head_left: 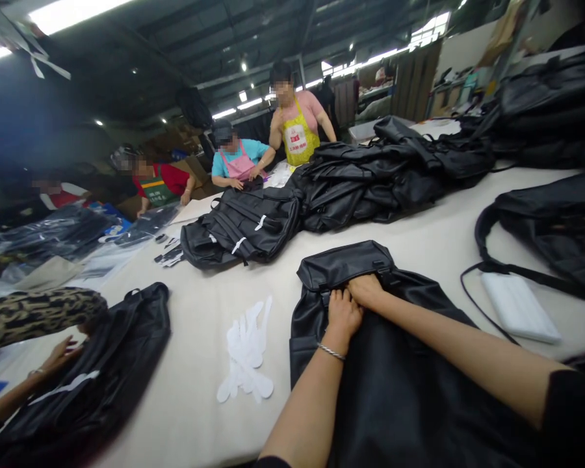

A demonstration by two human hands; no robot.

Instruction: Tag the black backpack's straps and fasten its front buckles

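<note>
A black leatherette backpack [409, 396] lies flat on the pale worktop [185, 403], directly in front of the person. Its carry handle [341, 263] is at the far end, so the top points away from them and the long axis runs front to back, leaning slightly left. The left hand [344, 315] and right hand [365, 291] sit side by side just below that handle, fingers curled against the bag's top edge; whether they grip or only press, I cannot tell. The slick material could slide from under them, and a hard tug could sweep the white cut-out pieces [246, 351] just left of it or snag the looped strap [478, 234] of the neighbouring backpack [550, 240]
</note>
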